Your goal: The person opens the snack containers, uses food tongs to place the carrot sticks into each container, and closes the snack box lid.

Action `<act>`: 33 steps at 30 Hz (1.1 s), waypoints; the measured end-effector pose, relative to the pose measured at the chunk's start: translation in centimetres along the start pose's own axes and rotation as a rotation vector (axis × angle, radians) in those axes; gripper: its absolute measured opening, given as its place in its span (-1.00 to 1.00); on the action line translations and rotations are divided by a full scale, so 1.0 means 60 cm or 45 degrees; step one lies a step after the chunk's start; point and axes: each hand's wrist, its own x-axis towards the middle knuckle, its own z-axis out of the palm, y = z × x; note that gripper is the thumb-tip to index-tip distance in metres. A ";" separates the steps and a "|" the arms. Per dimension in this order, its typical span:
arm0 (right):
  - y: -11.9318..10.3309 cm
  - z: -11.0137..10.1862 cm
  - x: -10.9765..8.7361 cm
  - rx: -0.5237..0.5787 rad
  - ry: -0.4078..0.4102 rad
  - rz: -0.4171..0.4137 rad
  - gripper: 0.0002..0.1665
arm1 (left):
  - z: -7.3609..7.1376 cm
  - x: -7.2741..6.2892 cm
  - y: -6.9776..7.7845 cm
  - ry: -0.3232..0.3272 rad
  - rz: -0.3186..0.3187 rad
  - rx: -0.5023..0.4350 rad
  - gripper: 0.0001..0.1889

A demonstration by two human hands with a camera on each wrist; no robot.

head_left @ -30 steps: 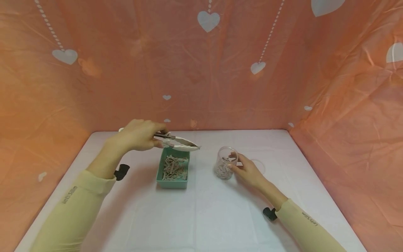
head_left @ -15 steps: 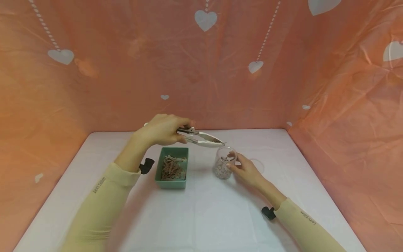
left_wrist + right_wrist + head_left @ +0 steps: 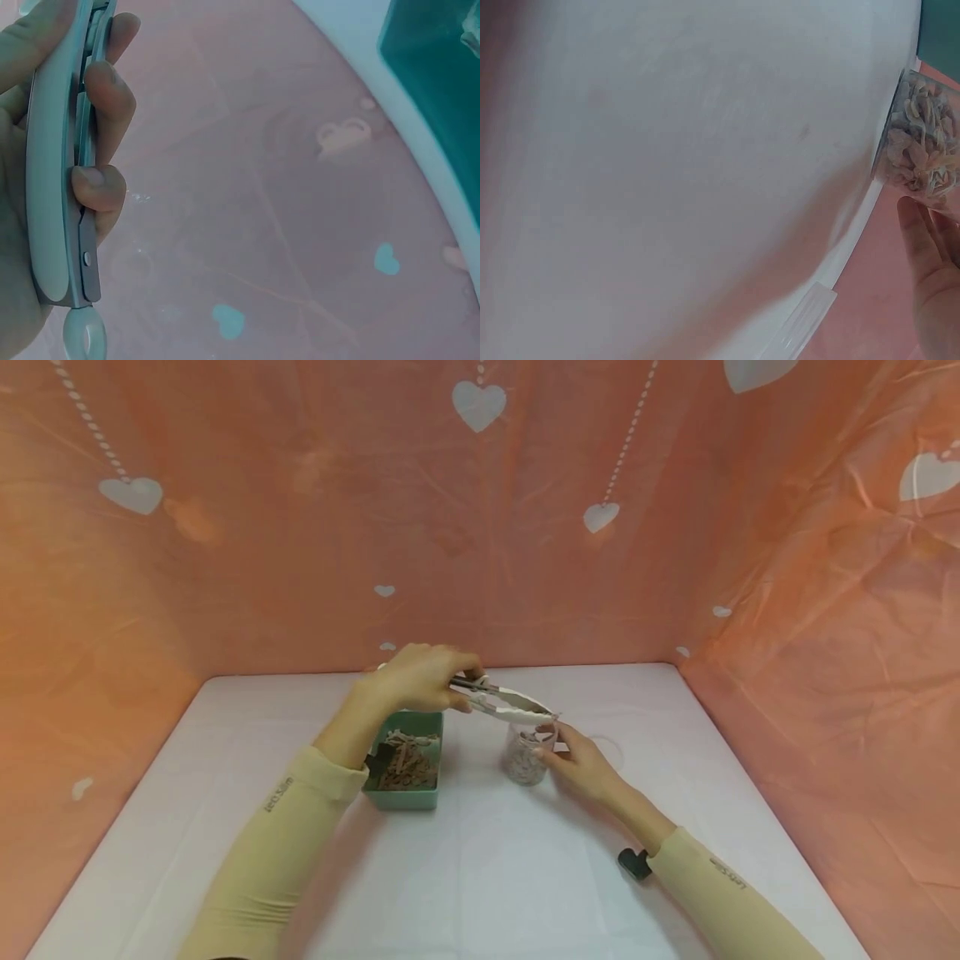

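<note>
Clasps 1 pair of metal-and-white tongs (image 3: 517, 703) in the left grip (image 3: 422, 681), with fingers curled round the handle arms and thumb opposed. Holds 1 clear jar (image 3: 519, 766) in the right grip (image 3: 588, 767), with thumb on the near side and fingers behind, just below the rim. Found upright on the white surface (image 3: 510, 877), to the right of and apart from 1 green rectangular tray (image 3: 400, 802).

Filled to a good depth with pale dried strips (image 3: 922, 150), similar in shape to the brown strips (image 3: 412, 768) in the tray. Sighted at the jar mouth: tong tips, with a possible scrap between, too small to confirm. Logged just beyond the right grip: 1 clear round lid (image 3: 610, 751), flat on the surface.

Judged light, rigid and smooth-walled, hence liable to slide or tip if knocked by the tongs. Cannot tell glass from plastic; treat as fragile. Best held round the upper wall, clear of the mouth, with light, even pressure. Treat strips as very light, dry and brittle; best pinched across the middle, a few at a time. Rate tongs as stiff and springy, best held mid-handle.
</note>
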 end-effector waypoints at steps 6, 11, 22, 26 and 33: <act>-0.002 -0.001 0.001 0.000 0.004 0.018 -0.31 | 0.009 0.002 0.004 -0.055 -0.032 0.005 -0.61; -0.003 -0.001 0.001 -0.001 0.002 0.021 -0.31 | 0.012 0.003 0.005 -0.057 -0.029 -0.003 -0.62; -0.006 0.000 0.000 0.027 0.016 0.032 -0.33 | 0.013 0.002 0.005 -0.074 -0.044 -0.004 -0.57; -0.005 0.001 -0.001 0.027 0.019 0.033 -0.32 | 0.012 0.001 0.001 -0.070 -0.041 -0.005 -0.54; -0.004 0.000 0.000 0.009 0.019 -0.010 -0.37 | 0.005 -0.022 -0.013 -0.007 -0.060 -0.033 -0.52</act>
